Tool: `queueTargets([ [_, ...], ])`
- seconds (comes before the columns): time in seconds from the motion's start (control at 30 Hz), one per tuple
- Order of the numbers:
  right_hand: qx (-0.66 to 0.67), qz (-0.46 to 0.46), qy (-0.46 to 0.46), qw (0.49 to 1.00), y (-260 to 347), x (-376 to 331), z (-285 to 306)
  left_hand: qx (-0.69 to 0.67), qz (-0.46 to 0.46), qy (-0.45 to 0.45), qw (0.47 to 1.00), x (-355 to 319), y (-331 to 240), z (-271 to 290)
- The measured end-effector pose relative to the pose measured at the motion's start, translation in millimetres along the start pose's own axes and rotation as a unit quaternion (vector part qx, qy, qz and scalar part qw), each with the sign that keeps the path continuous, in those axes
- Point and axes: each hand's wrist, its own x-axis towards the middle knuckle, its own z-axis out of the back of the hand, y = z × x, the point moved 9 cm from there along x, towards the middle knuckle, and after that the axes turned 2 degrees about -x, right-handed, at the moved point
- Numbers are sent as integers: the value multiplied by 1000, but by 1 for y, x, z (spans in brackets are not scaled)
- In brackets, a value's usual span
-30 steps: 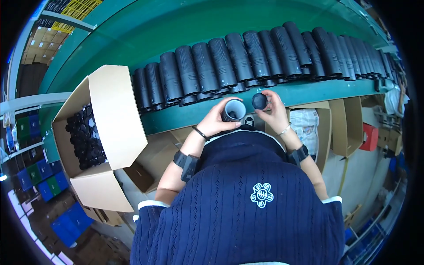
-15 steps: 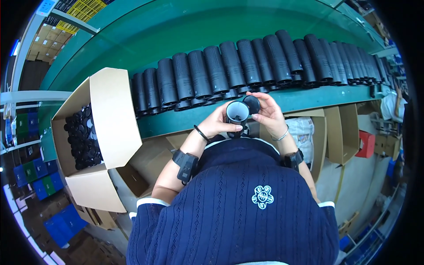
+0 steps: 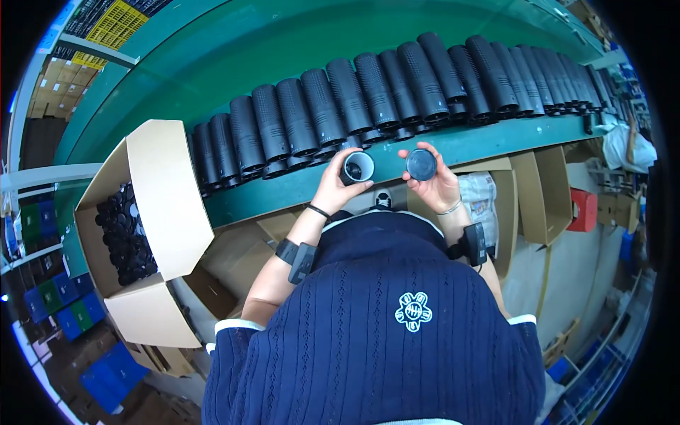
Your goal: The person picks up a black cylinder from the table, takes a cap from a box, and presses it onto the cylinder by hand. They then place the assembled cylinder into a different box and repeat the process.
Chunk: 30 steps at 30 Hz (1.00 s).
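My left hand (image 3: 336, 185) is wrapped round a black cylinder (image 3: 358, 167), whose round mouth faces me and shows a pale inner wall with something dark inside. A little to the right, my right hand (image 3: 440, 187) grips a round black cap (image 3: 421, 164) by its edge, one flat face turned toward me. Cap and cylinder are apart. Just beyond both hands, several ribbed black cylinders (image 3: 322, 106) lie side by side in a long row on the green bench (image 3: 276, 201).
An open cardboard box (image 3: 170, 195) of small black round pieces (image 3: 127, 237) stands at my left. More cardboard boxes (image 3: 542, 198) stand below the bench on the right, near a red box (image 3: 582, 210). Grey printed bags (image 3: 480, 202) lie in one box.
My hands have moved apart. The cylinder has shifted left and tipped, and the cap has moved away right, its flat face now turned toward me. The whole view has shifted slightly.
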Motion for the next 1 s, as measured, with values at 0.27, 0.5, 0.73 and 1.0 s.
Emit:
queueTargets([
  [0.27,-62,-28,-44,997,0,-4,-1,-11,-2,-44,999,-4,29,5],
  [0.5,-85,-40,-105,990,-11,-6,17,-244,86,-96,961,-8,33,13],
  [0.73,-79,-82,-100,989,-20,-5,29,-404,157,-106,895,-14,42,7],
  [1.0,-9,-80,-45,996,-22,-4,12,-37,13,-110,993,-17,18,17],
])
